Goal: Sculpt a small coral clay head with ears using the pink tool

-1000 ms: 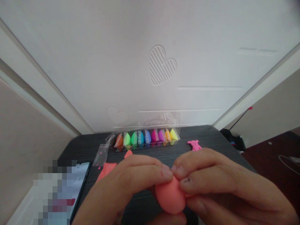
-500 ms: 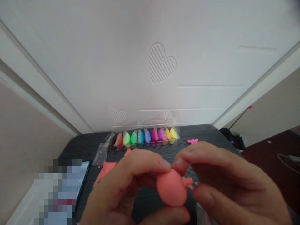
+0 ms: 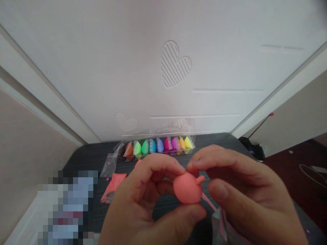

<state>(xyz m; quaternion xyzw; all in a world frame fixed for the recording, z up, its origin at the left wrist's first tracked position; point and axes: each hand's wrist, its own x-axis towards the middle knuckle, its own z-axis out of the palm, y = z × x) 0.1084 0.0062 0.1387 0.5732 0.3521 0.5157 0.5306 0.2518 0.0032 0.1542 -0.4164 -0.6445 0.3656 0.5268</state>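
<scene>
A salmon-pink clay ball (image 3: pixel 187 189) with a short stub standing out of its upper right side is held up above the table. My left hand (image 3: pixel 143 194) pinches it, forefinger on top and thumb underneath. To the right is my right hand (image 3: pixel 245 190), its forefinger tip close to the ball's top by the left forefinger. Its thumb hovers apart from the stub, and a gap shows between thumb and forefinger. Below the hands lie a thin pink tool (image 3: pixel 209 202) and a silvery wrapper (image 3: pixel 219 227), partly covered by the right hand.
Several colored clay packets (image 3: pixel 152 147) stand in a row in clear plastic at the back of the dark table (image 3: pixel 87 154). An opened salmon-pink packet (image 3: pixel 114 185) and a clear bag (image 3: pixel 109 165) lie left. A pixelated device (image 3: pixel 74 204) is at far left. A white door (image 3: pixel 127 68) rises behind.
The ball has turned, so its stub now points up and to the right. My right thumb has risen slightly. The right hand now hides the pink clay piece at the back.
</scene>
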